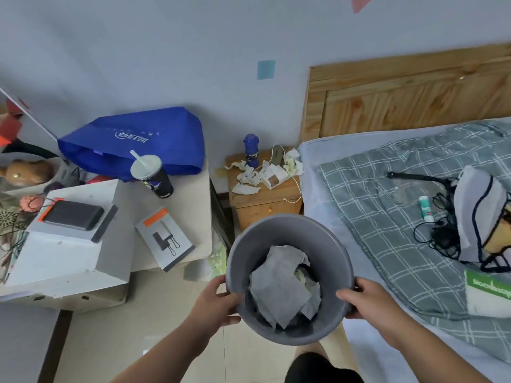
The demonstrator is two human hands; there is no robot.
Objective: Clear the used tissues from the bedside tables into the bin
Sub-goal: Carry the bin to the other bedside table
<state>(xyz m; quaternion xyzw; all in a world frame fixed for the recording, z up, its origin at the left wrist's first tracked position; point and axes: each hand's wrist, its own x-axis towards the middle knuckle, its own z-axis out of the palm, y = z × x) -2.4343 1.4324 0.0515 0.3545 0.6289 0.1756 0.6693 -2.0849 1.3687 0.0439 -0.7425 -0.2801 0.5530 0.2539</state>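
Observation:
A round grey bin point(287, 239) is held up in front of me, with crumpled white tissues point(282, 288) lying inside it. My left hand point(218, 302) grips the bin's left rim and my right hand point(362, 299) grips its right rim. Beyond the bin stands a small wooden bedside table point(265, 205) between the bed and a low cabinet. Several crumpled used tissues point(247, 178) lie on its top, with more tissues point(293, 163) at its right edge.
A blue bottle point(251, 150), a small white box point(272, 176) and a white cable share the bedside table. Left, a low cabinet point(190, 200) carries a blue bag point(138, 139), a lidded cup point(153, 175) and boxes. The bed point(387, 217) with checked blanket fills the right.

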